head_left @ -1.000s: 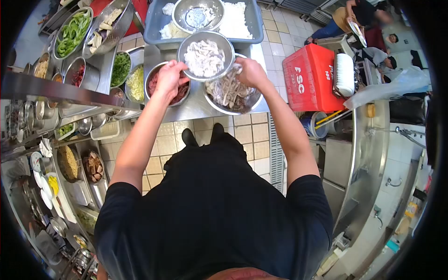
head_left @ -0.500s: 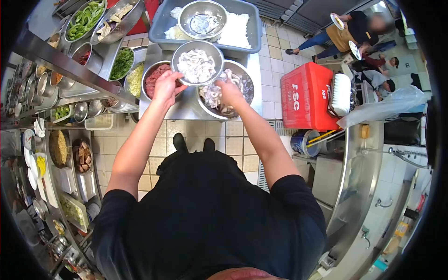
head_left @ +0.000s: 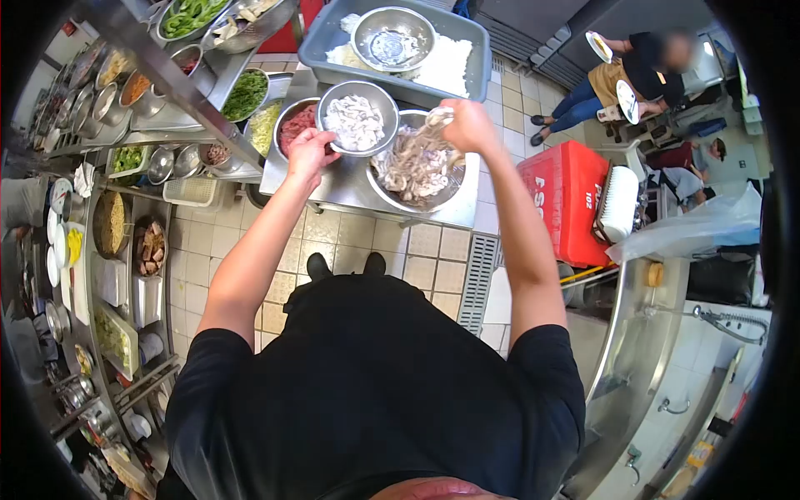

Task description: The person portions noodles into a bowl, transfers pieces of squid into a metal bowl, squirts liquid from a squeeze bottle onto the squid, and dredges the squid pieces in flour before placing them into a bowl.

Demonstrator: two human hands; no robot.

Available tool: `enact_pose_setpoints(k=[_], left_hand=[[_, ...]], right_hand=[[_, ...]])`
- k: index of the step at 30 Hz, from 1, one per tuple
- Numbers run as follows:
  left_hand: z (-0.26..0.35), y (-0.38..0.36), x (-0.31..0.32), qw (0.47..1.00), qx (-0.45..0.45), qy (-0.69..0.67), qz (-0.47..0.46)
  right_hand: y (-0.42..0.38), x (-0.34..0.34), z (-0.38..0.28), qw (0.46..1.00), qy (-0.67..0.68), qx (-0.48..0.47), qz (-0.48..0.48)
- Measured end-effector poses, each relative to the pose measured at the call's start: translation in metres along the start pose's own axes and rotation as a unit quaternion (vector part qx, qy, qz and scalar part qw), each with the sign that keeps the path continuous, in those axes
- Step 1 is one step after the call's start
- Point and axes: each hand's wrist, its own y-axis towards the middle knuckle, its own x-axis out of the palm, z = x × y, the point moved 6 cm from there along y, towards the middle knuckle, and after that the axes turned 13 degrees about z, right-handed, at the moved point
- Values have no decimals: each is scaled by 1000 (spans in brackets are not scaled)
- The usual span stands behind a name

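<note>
My left hand (head_left: 309,157) grips the near left rim of a metal bowl (head_left: 389,115), fingers closed with the thumb on the edge. Whitish squid pieces (head_left: 352,122) fill this bowl, which is held above the table. Over a larger metal colander (head_left: 459,179), my right hand (head_left: 469,127) is closed around some greyish squid strips, slightly blurred by motion. They hang down toward the heap of squid strips (head_left: 417,171) inside the colander. Left of the held bowl, and partly hidden by it, is a bowl of red raw meat (head_left: 297,127).
Behind the bowls stands a grey tub (head_left: 483,62) with white food and another metal bowl (head_left: 427,35). Shelves (head_left: 158,71) with ingredient containers run along the left. A red crate (head_left: 562,200) stands on the right. Further back, a person (head_left: 654,71) carries plates.
My right hand has risen out of the colander, rightward, lifting squid strips. My left hand still holds the bowl. The view has shifted, and surrounding things sit further right.
</note>
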Motion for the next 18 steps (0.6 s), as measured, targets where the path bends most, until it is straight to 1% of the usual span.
enact_pose_setpoints(k=[6,7,9,12,13,15,17,18], left_hand=[[6,7,-2,1000,-16,7,-13],[6,9,-1,1000,-17,11,-18],[7,12,-2,999,-18,22,-28],[11,12,1,998,-31,24,-43],[13,11,3,998,-34,27,-49],[10,16,5,997,-35,26,-57],[8,20,10,996,-36,40,-73],[12,12,13,995,-46,48,-69]], right_hand=[[1,-103,-87,998,-54,-31,-32],[4,-115,-94,997,-55,-43,-25],[13,-141,-105,994,-50,-88,32],[19,-189,-137,992,-83,-85,40],[24,-203,-142,985,-101,-124,61],[23,-228,-163,991,-46,-106,64],[12,-255,-204,986,-52,-116,112],[12,-262,-210,987,-13,-112,116]])
